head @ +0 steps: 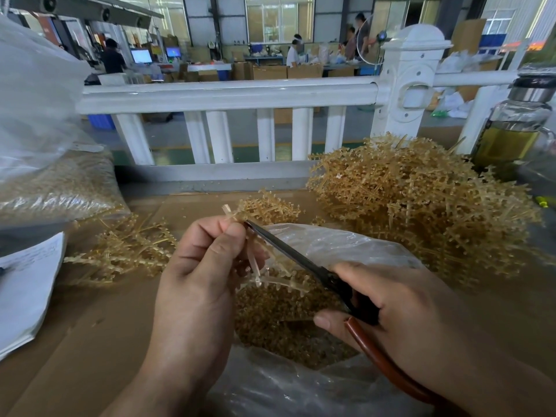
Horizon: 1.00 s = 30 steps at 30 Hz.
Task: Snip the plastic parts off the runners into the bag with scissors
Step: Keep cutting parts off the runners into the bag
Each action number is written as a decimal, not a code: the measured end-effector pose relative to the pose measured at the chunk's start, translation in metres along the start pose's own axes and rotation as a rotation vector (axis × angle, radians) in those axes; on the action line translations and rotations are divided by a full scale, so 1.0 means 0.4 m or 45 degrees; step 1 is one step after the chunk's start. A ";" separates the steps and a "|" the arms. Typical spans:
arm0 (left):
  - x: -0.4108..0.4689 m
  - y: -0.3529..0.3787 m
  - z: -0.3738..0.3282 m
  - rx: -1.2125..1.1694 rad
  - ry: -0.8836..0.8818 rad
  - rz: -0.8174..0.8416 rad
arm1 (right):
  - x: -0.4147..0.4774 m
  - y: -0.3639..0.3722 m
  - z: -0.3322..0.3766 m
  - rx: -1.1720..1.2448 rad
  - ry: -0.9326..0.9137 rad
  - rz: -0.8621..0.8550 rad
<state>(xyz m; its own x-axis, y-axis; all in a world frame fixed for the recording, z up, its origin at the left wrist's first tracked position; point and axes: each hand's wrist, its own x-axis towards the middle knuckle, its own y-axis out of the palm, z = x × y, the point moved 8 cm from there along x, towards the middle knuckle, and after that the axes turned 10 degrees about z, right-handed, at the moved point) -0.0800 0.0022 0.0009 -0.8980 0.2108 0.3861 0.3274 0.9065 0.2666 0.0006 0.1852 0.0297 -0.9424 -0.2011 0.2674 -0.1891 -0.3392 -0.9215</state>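
My left hand (198, 275) pinches a tan plastic runner (255, 266) above the open clear bag (346, 245). The runner's tip sticks out above my fingers and its lower branches hang over the bag. My right hand (406, 314) grips the scissors (301, 260), which have dark blades and a brown handle. The blade tip lies against the runner right beside my left fingertips. Several small tan snipped parts (279, 320) fill the bottom of the bag.
A big heap of tan runners (421, 200) lies at the right on the cardboard-covered table (90, 341), and a smaller heap (126, 251) at the left. A filled plastic bag (57, 188) and papers (27, 290) sit far left. A glass bottle (514, 127) stands by the white railing (228, 94).
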 end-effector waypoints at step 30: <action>0.000 0.015 0.006 -0.003 0.019 0.085 | 0.001 -0.001 0.010 0.023 -0.057 -0.009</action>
<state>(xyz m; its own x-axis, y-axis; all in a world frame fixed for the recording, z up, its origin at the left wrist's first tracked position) -0.0786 0.0084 0.0004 -0.8698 0.2652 0.4162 0.3870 0.8898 0.2418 0.0015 0.1817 0.0314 -0.9278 -0.2392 0.2862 -0.1901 -0.3570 -0.9146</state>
